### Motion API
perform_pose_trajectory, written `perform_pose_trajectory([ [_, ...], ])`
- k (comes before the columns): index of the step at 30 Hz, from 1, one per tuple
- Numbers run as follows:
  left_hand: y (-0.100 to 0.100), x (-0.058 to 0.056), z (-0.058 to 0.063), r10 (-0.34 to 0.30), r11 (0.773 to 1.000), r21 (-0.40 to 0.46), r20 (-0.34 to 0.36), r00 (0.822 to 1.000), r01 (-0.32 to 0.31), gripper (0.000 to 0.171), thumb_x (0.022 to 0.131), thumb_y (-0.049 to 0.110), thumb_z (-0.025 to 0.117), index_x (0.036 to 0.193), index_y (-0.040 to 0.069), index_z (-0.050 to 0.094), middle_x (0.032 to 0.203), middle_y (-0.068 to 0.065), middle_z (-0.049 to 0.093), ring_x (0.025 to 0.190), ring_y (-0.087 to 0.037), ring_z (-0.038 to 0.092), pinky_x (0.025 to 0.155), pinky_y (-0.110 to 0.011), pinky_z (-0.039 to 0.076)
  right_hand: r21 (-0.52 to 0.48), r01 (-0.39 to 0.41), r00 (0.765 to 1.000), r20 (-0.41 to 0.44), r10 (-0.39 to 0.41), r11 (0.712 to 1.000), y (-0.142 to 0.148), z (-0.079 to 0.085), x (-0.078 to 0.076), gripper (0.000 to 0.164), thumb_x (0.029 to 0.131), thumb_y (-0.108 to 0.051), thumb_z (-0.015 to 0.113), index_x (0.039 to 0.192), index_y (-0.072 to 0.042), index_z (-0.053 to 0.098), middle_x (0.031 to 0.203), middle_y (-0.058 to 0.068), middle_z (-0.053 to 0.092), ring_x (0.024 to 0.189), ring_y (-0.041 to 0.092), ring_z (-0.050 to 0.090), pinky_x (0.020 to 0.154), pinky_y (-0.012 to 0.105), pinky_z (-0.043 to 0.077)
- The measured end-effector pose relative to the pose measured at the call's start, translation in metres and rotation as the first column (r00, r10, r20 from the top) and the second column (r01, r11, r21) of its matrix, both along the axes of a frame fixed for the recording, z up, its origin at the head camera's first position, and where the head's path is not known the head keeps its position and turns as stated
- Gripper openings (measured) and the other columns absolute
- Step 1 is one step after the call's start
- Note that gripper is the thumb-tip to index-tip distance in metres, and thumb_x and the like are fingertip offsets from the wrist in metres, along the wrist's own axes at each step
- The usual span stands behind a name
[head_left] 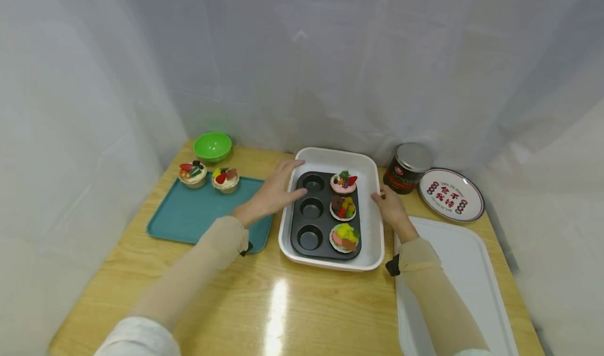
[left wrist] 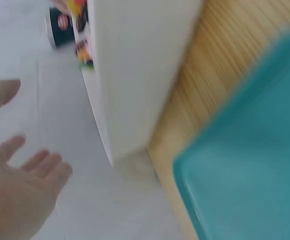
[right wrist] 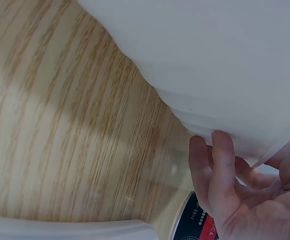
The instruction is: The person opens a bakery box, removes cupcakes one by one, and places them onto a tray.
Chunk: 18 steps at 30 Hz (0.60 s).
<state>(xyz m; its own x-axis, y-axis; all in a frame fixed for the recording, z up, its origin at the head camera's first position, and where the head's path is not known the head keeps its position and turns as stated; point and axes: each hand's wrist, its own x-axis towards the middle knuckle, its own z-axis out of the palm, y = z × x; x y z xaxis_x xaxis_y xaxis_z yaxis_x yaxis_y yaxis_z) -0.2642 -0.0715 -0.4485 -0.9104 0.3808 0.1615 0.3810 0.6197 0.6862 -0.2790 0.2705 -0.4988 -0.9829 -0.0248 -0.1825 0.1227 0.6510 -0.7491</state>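
Observation:
A white rectangular basin (head_left: 370, 259) stands mid-table with a dark muffin tin (head_left: 325, 214) inside. Three fruit tarts fill the tin's right column: a pink one (head_left: 343, 183), a chocolate-and-fruit one (head_left: 343, 209) and a yellow-topped one (head_left: 344, 238). The left column's cups hold nothing. My right hand (head_left: 390, 209) pinches the basin's right rim, its fingers (right wrist: 222, 160) against the outer wall and the thumb over the edge. Over the left rim, my left hand (head_left: 273, 188) hovers with fingers and thumb spread apart; the left wrist view shows nothing in it (left wrist: 20, 195).
Left of the basin lies a teal tray (head_left: 198, 214) bearing two more tarts (head_left: 225, 180), with a green bowl (head_left: 213, 147) behind. At right are a dark can (head_left: 406, 170), a printed plate (head_left: 451, 194) and a white tray (head_left: 464, 272) under my right forearm.

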Motion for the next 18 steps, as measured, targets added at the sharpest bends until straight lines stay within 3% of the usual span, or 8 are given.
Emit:
perform_pose_trajectory([
  [4,0.028,0.008,0.004,-0.164,0.985,-0.033,0.077,0.983,0.167,0.059,0.102,0.029,0.071,0.154,0.012,0.052,0.161,-0.014,0.044,0.15,-0.036,0.044,0.123,-0.055,0.039,-0.016,0.0,1.0,0.002,0.0,1.0,0.0,-0.001,0.0,0.051,0.113,-0.022,0.045,0.157,0.005,0.039,0.145,0.034,0.055,0.129,0.046,0.058,0.106,0.055,0.052],
  [9,0.054,0.013,0.007,-0.32,0.945,-0.01,0.164,0.933,0.326,0.052,0.101,0.022,0.072,0.149,0.009,0.057,0.153,-0.015,0.052,0.141,-0.035,0.054,0.118,-0.053,0.046,-0.016,-0.002,1.0,-0.003,0.002,1.0,0.0,-0.001,0.0,0.051,0.113,-0.022,0.045,0.156,0.005,0.04,0.144,0.034,0.056,0.127,0.046,0.059,0.104,0.054,0.053],
  [13,0.07,0.018,0.006,-0.398,0.915,0.02,0.193,0.897,0.402,0.051,0.101,0.018,0.073,0.148,0.005,0.057,0.149,-0.017,0.056,0.133,-0.035,0.06,0.114,-0.053,0.05,-0.018,-0.001,1.0,-0.006,0.001,1.0,0.0,-0.002,0.0,0.05,0.113,-0.022,0.046,0.155,0.005,0.042,0.142,0.034,0.057,0.124,0.045,0.06,0.101,0.052,0.054],
  [18,0.085,0.027,0.002,-0.439,0.891,-0.019,0.221,0.871,0.454,0.05,0.1,0.016,0.073,0.147,0.005,0.058,0.149,-0.014,0.059,0.134,-0.031,0.059,0.113,-0.048,0.051,-0.01,-0.004,1.0,-0.01,0.004,1.0,0.0,-0.001,0.0,0.05,0.113,-0.022,0.046,0.154,0.005,0.042,0.142,0.034,0.057,0.125,0.045,0.06,0.102,0.052,0.054],
])
